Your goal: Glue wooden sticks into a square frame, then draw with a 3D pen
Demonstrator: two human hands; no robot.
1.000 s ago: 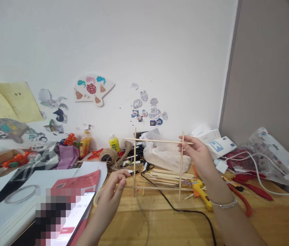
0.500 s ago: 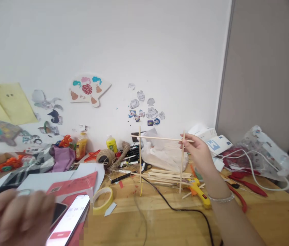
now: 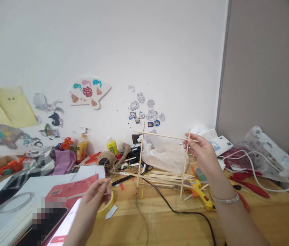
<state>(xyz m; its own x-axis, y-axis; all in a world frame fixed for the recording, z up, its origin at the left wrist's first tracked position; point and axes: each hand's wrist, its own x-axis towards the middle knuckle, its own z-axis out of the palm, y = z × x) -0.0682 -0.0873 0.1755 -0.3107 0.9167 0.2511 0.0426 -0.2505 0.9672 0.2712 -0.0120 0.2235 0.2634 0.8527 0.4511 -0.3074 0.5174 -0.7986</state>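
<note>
My right hand (image 3: 202,153) pinches the upper right corner of a square frame of thin wooden sticks (image 3: 141,155), held upright and slightly tilted above the wooden table (image 3: 159,218). My left hand (image 3: 97,194) hovers over the yellow tape roll (image 3: 107,206), its fingers curled together; whether it touches the roll I cannot tell. A pile of loose wooden sticks (image 3: 168,177) lies under the frame. A yellow glue gun (image 3: 202,195) rests below my right wrist, and its black cord (image 3: 175,210) runs across the table.
A phone (image 3: 64,227) lies on red booklets (image 3: 72,188) at lower left. A twine ball (image 3: 105,159), a small yellow bottle (image 3: 112,145), a white plastic bag (image 3: 163,155), red pliers (image 3: 250,186) and a clear bag with white cable (image 3: 264,150) crowd the back and right.
My left hand let go of the frame's lower left, swung away to the left, then came back over the tape roll. The frame, held by my right hand alone, tilted and rose a little.
</note>
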